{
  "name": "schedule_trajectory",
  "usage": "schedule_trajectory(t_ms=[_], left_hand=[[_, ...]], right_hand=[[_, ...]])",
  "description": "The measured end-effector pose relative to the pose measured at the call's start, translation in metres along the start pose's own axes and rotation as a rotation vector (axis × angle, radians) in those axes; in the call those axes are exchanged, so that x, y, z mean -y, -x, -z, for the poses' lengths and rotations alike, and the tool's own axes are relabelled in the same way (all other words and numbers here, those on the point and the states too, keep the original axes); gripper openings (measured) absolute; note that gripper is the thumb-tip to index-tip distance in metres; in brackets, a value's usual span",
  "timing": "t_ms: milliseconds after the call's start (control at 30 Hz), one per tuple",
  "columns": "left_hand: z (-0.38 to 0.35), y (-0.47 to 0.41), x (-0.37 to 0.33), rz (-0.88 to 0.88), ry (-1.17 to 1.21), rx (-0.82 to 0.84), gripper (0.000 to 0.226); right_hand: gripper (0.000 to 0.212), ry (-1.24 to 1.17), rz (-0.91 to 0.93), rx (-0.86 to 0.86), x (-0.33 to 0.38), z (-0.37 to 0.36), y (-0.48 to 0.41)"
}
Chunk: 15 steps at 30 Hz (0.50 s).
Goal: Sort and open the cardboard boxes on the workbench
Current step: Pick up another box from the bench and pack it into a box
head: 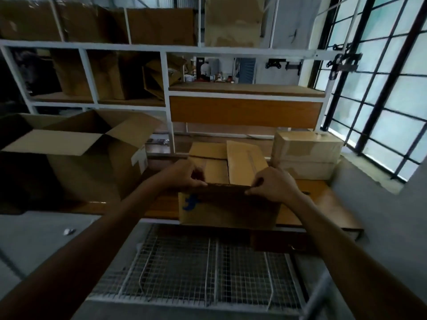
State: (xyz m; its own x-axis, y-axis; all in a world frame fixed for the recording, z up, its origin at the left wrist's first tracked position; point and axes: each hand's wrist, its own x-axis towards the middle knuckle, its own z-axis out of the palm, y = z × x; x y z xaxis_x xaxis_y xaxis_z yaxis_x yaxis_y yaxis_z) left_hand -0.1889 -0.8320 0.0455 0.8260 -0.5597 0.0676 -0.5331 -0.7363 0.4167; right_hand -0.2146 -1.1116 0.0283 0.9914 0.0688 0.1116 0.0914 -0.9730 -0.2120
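Box point(227, 209) at bench point(332, 199) front edge, my left hand point(182, 174) and right hand point(275, 183) each pinching its near flap at the corners; stiff, light-looking board, best gripped along flap edges.

blurred blue logo point(190, 202) on box point(231, 212); nothing legible.

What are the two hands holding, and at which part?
The left hand and right hand grip the cardboard box with the blue mark by its near top edge, one at each end.
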Motion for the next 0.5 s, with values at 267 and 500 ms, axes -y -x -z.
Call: schedule_trajectory(t_ms=[267,500], left_hand=[[-0.118,0.012,0.025,0.150,-0.110,-0.038,0.030],[-0.195,0.012,0.051,0.144,-0.004,-0.150,0.023]], right_hand=[[0.067,0.036,0.017,0.191,0.000,-0.096,0.061],[0.064,-0.024,0.055,0.363,0.002,-0.155,0.070]])
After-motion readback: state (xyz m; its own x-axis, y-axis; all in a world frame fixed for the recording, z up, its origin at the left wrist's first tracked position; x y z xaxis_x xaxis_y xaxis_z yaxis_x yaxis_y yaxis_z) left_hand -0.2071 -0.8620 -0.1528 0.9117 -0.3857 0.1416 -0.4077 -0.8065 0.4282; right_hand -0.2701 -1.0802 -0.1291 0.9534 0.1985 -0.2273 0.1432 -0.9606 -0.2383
